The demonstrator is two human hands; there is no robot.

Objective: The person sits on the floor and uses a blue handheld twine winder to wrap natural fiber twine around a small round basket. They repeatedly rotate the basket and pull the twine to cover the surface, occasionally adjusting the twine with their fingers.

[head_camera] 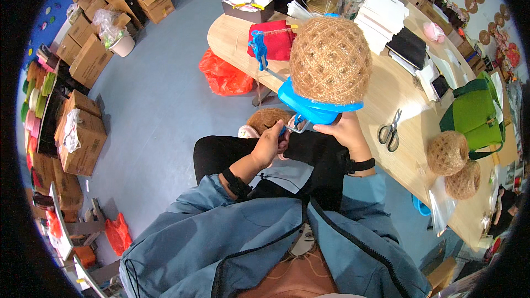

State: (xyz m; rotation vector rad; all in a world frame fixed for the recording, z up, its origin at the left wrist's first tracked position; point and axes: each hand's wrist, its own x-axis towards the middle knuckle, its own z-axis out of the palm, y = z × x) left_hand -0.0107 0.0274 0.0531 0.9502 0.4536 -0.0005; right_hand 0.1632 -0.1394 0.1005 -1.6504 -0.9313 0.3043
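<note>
A blue plastic yarn ball winder [308, 101] is held above my lap, tilted at the table's near edge. On its top sits a large wound ball of golden-brown yarn [331, 60], with a metallic glint. My left hand [269, 142] grips the knob end of the winder's bent metal crank [299, 129]. Around the winder's base, below the ball, my right hand [345, 130] is closed, its fingers partly hidden. The blue yarn guide [259, 49] sticks out to the left on a metal arm, with a strand running to the ball. Another brown yarn ball [269, 119] lies low beyond my left hand.
Black-handled scissors [389, 132] lie on the wooden table [401, 99]. Farther right are a yarn ball [447, 153], another beside it, and a green bag [472, 111]. Red cloth [271, 41] lies behind the guide. A red plastic bag [225, 74] is below the table's rounded end.
</note>
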